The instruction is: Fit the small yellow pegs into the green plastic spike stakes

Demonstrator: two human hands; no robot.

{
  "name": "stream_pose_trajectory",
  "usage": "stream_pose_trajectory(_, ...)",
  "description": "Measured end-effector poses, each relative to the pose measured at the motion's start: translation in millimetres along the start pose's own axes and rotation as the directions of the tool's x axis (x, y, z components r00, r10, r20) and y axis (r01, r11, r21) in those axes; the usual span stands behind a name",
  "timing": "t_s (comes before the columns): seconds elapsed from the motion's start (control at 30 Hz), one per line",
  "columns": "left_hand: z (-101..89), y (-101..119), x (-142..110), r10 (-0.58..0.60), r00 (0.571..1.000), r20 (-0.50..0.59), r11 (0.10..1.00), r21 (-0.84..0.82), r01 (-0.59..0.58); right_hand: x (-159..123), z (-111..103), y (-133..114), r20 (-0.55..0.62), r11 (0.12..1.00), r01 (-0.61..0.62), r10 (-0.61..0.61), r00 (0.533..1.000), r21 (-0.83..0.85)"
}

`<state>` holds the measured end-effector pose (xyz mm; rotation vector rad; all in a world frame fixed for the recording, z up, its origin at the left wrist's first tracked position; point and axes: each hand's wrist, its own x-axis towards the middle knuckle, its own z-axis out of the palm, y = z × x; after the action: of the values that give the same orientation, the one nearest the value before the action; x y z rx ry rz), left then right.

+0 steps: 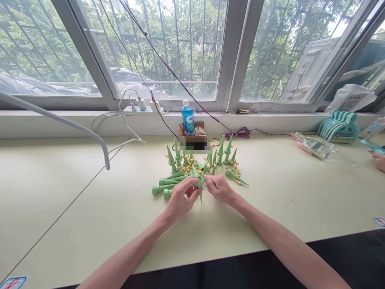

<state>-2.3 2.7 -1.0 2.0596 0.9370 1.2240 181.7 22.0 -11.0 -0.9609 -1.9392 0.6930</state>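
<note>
My left hand [181, 196] is closed around a green cone-shaped plastic spike [200, 187], its tip pointing down toward me. My right hand [219, 187] pinches at the spike's wide top end, fingers pressed together; what they hold there is too small to make out. Just behind my hands, several green spikes [168, 181] lie flat on the pale table [90, 208], and others stand upright [221, 151]. Many small yellow pieces [186, 168] are scattered among them.
A small cardboard box [192, 138] and a blue water bottle [187, 117] stand behind the pile. Red and black wires [237, 132] run along the window sill. A white curved tube [75, 126] crosses at left. Teal packaged items [338, 126] and another person's hand [378, 159] are at far right.
</note>
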Motion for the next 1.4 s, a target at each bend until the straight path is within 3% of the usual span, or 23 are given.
stream_pose_trajectory(0.2, -0.7, 2, 0, -0.029, 1.0, 0.012, 0.999, -0.012, 0.029, 0, 1, 0, -0.03, 1.0, 0.003, -0.002, 1.0, 0.025)
stream_pose_trajectory(0.43, -5.8, 10, 4, -0.262, 0.965, 0.001, 0.905, -0.348, 0.246, -2, 1, -2, -0.141, 0.998, 0.057, -0.058, 0.988, -0.01)
stream_pose_trajectory(0.57, -10.6, 9, 8, -0.373, 0.915, 0.153, 0.79, -0.465, 0.4, -3, -1, -4, -0.173, 0.994, 0.101, -0.105, 0.979, -0.029)
stream_pose_trajectory(0.8, -10.5, 10, 9, -0.43, 0.817, 0.384, 0.743, -0.362, 0.562, -4, -1, -3, -0.133, 0.98, 0.186, -0.194, 0.972, -0.064)
stream_pose_trajectory(0.9, -10.2, 9, 9, -0.437, 0.796, 0.419, 0.733, -0.347, 0.585, -4, -1, -3, -0.118, 0.978, 0.195, -0.202, 0.972, -0.066)
stream_pose_trajectory(1.13, -12.5, 7, 9, -0.377, 0.802, 0.464, 0.713, -0.407, 0.571, -5, -3, -3, -0.095, 0.985, 0.162, -0.168, 0.981, -0.064)
stream_pose_trajectory(1.4, -15.2, 11, 9, -0.362, 0.808, 0.464, 0.786, -0.314, 0.532, -4, -2, -1, -0.092, 0.989, 0.143, -0.145, 0.985, -0.031)
